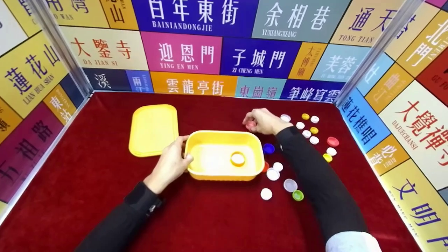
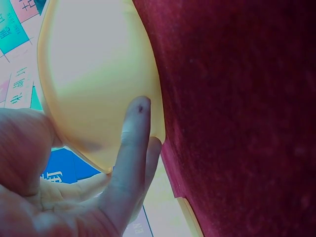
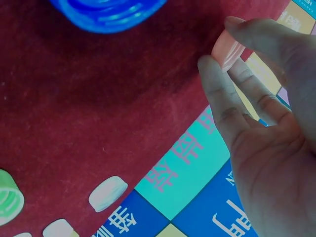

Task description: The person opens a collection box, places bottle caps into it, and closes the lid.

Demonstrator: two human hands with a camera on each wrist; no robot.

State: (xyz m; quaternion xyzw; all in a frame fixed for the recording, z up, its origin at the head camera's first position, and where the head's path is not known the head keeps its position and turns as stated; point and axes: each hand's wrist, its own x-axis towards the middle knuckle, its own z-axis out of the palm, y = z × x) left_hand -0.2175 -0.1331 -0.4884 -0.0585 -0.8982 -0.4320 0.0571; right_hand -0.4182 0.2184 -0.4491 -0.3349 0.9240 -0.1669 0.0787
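Observation:
A yellow plastic box (image 1: pixel 224 177) stands upright on the red cloth. My left hand (image 1: pixel 170 163) grips its left end, thumb at the rim and fingers along the outside wall, as the left wrist view also shows. Inside the box lies one yellow-edged bottle cap (image 1: pixel 238 163). Beyond its far right corner, my right hand (image 1: pixel 266 121) pinches a pinkish-red bottle cap (image 3: pixel 227 51) between thumb and fingertips. A blue bottle cap (image 1: pixel 268 148) sits just right of the box, near a partly hidden red cap (image 1: pixel 266 167).
A yellow lid (image 1: pixel 154 130) lies flat to the left of the box. Several white, yellow, green and red caps are scattered to the right, among them a green cap (image 1: pixel 298 195) and a red cap (image 1: pixel 333 141). Printed panels (image 1: pixel 185 52) wall the table's back and sides.

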